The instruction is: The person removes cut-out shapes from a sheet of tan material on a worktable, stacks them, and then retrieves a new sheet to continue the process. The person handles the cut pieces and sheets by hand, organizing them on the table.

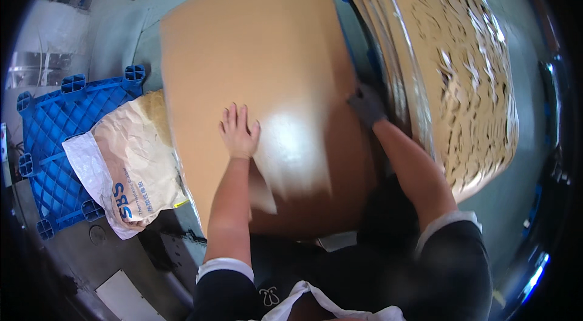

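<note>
A large, smooth tan sheet (243, 41) lies in front of me, shiny near its middle; whether it is one sheet or the top of a stack I cannot tell. My left hand (240, 133), bare, rests flat on it with the fingers spread. At the sheet's right edge is my right hand (367, 105) in a dark grey glove. Its fingers close over that edge, partly lost in shadow. Just right of this hand stands a tall stack of tan sheets (452, 72) with wavy, cut-out edges.
On the left, a blue plastic pallet (67, 133) with stubby feet leans or lies beside a crumpled brown paper sack (143, 157). Clear plastic wrapping (51, 29) sits at the far left. A white flat panel (127, 297) lies at lower left on the greenish-grey floor (121, 23).
</note>
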### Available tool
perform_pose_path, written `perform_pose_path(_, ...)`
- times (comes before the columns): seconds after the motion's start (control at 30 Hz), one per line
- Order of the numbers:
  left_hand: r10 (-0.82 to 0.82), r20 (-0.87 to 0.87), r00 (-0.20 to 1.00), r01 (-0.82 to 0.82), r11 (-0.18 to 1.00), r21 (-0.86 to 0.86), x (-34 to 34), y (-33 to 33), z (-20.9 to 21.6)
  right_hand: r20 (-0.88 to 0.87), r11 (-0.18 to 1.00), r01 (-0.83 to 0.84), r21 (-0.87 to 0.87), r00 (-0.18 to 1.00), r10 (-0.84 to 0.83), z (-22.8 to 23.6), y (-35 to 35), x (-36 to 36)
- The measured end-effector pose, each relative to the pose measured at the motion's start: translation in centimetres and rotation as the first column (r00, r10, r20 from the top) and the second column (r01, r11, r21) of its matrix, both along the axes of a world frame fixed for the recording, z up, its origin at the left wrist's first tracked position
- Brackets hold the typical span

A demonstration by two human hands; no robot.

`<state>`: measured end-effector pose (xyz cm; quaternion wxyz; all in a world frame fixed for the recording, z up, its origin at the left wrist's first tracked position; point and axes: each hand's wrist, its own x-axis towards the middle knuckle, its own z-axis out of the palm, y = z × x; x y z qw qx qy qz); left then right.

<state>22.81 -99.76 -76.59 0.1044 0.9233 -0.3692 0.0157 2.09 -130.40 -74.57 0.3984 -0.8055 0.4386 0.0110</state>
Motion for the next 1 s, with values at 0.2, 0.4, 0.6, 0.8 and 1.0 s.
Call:
perform_pose_path(0.2, 0.038, -0.011, 0.999, -0.035, 0.987, 0.155, -0.1, -0.8, 1.6, 0.136, 0.982, -0.161, 0.101, 0.980, 0.146, 1.3, 1.3, -2.4)
perform_pose_path(0.4, 0.288, -0.096, 0.953, -0.259, 0.935, 0.241, -3.2, -0.9, 2.1, 0.539, 0.954, -0.105, 0.280, 0.840, -0.066, 1.0, 2.3, -4.3)
perform_pose_path(0.6, 0.144, -0.085, 0.986, -0.130, 0.981, 0.147, -13.3, 5.0, 1.7, 0.453, 0.807, -0.273, 0.524, 0.892, 0.008, 1.4, 2.2, -4.5)
perform_pose_path(0.8, 0.074, -0.062, 0.995, -0.070, 0.995, 0.068, -17.4, 7.0, 1.4, 0.420, 0.865, -0.334, 0.374, 0.893, 0.163, 3.6, 2.5, -4.9)
perform_pose_path(1.0, 0.105, -0.108, 0.989, -0.092, 0.988, 0.123, -17.1, 6.8, 1.4, 0.450, 0.875, -0.358, 0.325, 0.873, 0.190, 3.8, 2.6, -5.0)
